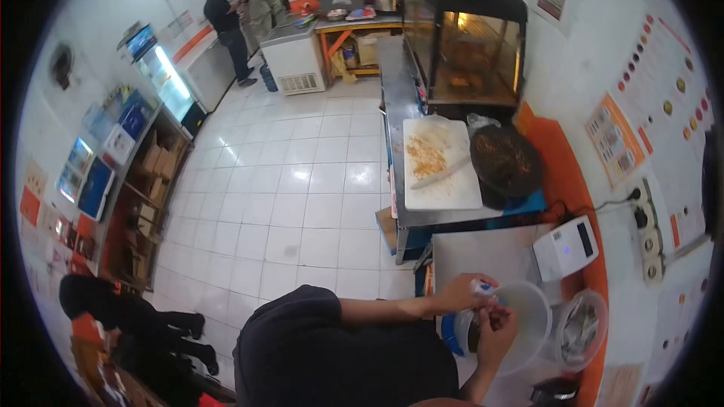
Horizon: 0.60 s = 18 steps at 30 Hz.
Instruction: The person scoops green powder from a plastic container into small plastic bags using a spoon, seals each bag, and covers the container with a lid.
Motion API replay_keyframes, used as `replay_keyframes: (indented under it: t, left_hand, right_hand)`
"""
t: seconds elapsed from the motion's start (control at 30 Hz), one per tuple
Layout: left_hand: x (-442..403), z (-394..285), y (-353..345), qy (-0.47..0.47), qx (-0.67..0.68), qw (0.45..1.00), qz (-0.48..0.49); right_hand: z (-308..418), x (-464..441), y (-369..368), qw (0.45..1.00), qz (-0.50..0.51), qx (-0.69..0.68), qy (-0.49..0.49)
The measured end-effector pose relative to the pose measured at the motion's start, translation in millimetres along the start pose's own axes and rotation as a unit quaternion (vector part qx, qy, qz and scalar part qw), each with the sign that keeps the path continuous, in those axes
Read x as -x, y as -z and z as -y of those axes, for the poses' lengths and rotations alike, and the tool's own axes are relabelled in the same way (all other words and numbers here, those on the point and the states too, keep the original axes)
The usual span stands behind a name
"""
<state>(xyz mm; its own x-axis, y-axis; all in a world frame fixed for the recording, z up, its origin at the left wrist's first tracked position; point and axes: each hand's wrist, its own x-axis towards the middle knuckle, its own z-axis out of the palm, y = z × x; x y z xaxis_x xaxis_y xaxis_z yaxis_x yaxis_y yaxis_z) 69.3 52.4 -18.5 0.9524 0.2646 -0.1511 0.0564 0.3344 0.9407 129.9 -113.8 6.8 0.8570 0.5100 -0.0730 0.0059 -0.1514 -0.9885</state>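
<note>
My left hand (458, 294) is closed around a small white-and-blue packet (483, 288). My right hand (498, 328) is closed just beside it, fingers bunched together; whether they grip the packet's end or something else is too small to tell. Both hands are over the near side of a large translucent white tub (532, 328). A blue-edged item (451, 333) lies partly hidden by the tub and my arm. Beside the tub is a smaller clear container (582, 330) with greyish contents.
A white scale-like device (566, 249) stands by the wall under a power strip (650, 234). Left of it are a cutting board (456, 188) with a knife and crumbs, a dark round pan (505, 160) and a glass warmer (471, 53). Other people (224, 22) stand farther off.
</note>
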Motion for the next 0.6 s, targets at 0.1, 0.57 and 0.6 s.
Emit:
replay_keyframes:
  t: [0.1, 0.57, 0.6]
  left_hand:
    - [3.0, -10.8, 8.6, -0.083, -0.106, 0.990, -0.028]
    - [-4.3, -14.4, 9.9, -0.218, -0.346, 0.899, 0.155]
    - [-6.6, -10.8, 5.3, -0.223, -0.334, 0.902, 0.157]
  right_hand:
    - [-0.6, -3.7, -0.9, 0.999, 0.027, 0.003, -0.018]
    - [-11.9, -2.5, 32.8, 0.990, 0.018, 0.134, -0.034]
    - [-11.7, 0.9, 33.4, 0.991, 0.006, 0.131, -0.021]
